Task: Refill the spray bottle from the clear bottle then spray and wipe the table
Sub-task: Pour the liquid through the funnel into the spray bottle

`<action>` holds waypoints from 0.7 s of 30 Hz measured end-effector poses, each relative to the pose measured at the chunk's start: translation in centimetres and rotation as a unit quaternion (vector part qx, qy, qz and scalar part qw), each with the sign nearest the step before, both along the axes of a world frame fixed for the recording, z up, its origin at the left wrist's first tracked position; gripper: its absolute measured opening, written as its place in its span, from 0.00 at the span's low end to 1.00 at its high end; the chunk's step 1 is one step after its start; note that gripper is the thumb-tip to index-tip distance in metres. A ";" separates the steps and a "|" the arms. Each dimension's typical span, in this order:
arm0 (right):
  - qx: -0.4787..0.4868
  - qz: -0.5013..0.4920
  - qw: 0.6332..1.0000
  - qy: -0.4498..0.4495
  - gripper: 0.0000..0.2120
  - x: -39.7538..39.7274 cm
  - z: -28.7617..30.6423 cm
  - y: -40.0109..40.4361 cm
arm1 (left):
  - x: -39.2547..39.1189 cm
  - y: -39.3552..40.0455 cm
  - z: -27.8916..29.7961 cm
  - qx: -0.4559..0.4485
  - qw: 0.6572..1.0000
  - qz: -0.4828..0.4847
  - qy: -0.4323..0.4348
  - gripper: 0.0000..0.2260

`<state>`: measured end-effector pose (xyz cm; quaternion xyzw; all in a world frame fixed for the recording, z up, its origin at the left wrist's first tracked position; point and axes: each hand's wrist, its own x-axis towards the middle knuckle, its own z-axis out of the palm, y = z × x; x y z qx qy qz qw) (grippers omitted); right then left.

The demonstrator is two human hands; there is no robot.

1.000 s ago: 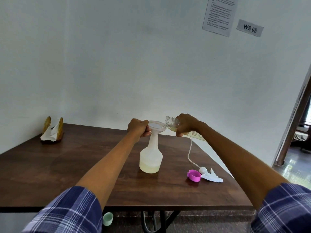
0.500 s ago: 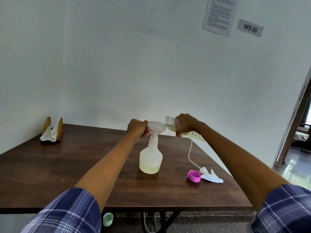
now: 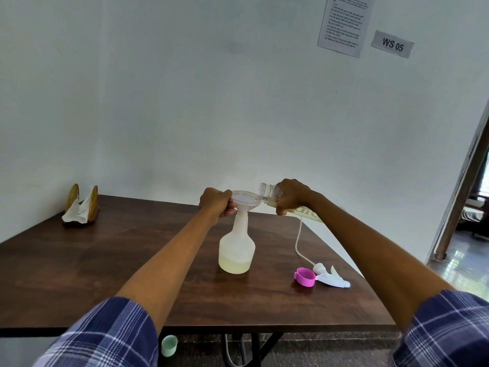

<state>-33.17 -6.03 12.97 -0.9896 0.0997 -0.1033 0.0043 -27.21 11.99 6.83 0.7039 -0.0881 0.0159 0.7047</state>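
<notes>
Compared with half a second ago, almost nothing differs: both hands stay in the same place and the clear bottle is still tipped over the funnel.

Nearest to the viewer, below the front edge of the table (image 3: 79,282), a small pale green cup (image 3: 169,345) stands on the floor. In front and to the right of the spray bottle (image 3: 236,250), a pink cap (image 3: 305,277) lies on the table, touching the white spray head (image 3: 330,275), whose thin tube (image 3: 298,239) curves away behind it.

The spray bottle stands upright near the middle of the table, with pale yellowish liquid in its lower part. A white funnel (image 3: 244,205) sits in its neck. The left hand (image 3: 217,205) has its fingers curled around the funnel's rim at the left side. The right hand (image 3: 291,200) grips the clear bottle (image 3: 270,196) with the fingers closed around its body; the open mouth of this bottle is over the funnel's right edge.

Far to the left of the spray bottle, near the wall, a wooden holder (image 3: 82,205) keeps white napkins.
</notes>
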 end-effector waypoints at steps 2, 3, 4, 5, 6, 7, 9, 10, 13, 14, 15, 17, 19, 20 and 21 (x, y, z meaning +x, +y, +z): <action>0.000 0.000 1.000 0.000 0.15 0.0 0.0 0.0 | 0.0 0.0 0.1 -0.001 1.000 0.000 0.001 0.11; 0.000 0.001 1.000 0.000 0.15 0.0 0.0 -0.1 | 0.0 0.0 0.1 -0.002 1.000 -0.001 0.002 0.11; 0.000 0.001 1.000 0.000 0.15 0.0 0.0 -0.1 | -0.1 0.0 0.1 -0.003 1.000 -0.001 0.002 0.11; 0.001 0.001 1.000 -0.001 0.15 0.0 0.0 -0.1 | -0.1 0.1 0.1 -0.002 1.000 -0.001 0.002 0.11; 0.001 0.002 1.000 -0.001 0.15 -0.1 0.0 -0.2 | -0.1 0.1 0.1 -0.002 1.000 0.000 0.003 0.11; 0.001 0.002 1.000 -0.001 0.15 -0.1 0.0 -0.2 | -0.1 0.1 0.1 -0.003 1.000 0.000 0.004 0.11; 0.001 0.003 1.000 0.000 0.15 -0.2 0.0 -0.1 | -0.1 0.1 0.1 -0.002 1.000 0.001 0.005 0.11; -0.002 0.003 1.000 0.001 0.15 -0.2 0.0 -0.1 | -0.1 0.1 0.1 -0.003 1.000 0.001 0.005 0.11; -0.012 0.004 1.000 0.004 0.15 -0.3 0.0 -0.1 | -0.1 0.1 0.0 -0.001 1.000 0.000 0.004 0.11; -0.012 0.005 1.000 0.005 0.15 -0.3 0.0 0.0 | -0.1 0.1 0.0 0.000 1.000 0.001 0.003 0.11; -0.011 0.005 1.000 0.005 0.16 -0.3 0.0 0.0 | -0.1 0.1 0.0 0.000 1.000 0.001 0.003 0.11; -0.011 0.005 1.000 0.004 0.16 -0.3 0.1 0.1 | -0.1 0.0 0.0 0.000 1.000 0.001 0.003 0.11; -0.010 0.003 1.000 0.003 0.16 -0.2 0.1 0.0 | -0.2 0.0 0.1 -0.001 1.000 0.001 0.004 0.11; -0.009 0.002 1.000 0.002 0.16 -0.2 0.1 0.0 | -0.2 0.0 0.1 -0.001 1.000 0.001 0.004 0.11; -0.007 0.001 1.000 0.002 0.16 -0.2 0.1 0.0 | -0.2 0.0 0.1 -0.001 1.000 0.001 0.004 0.11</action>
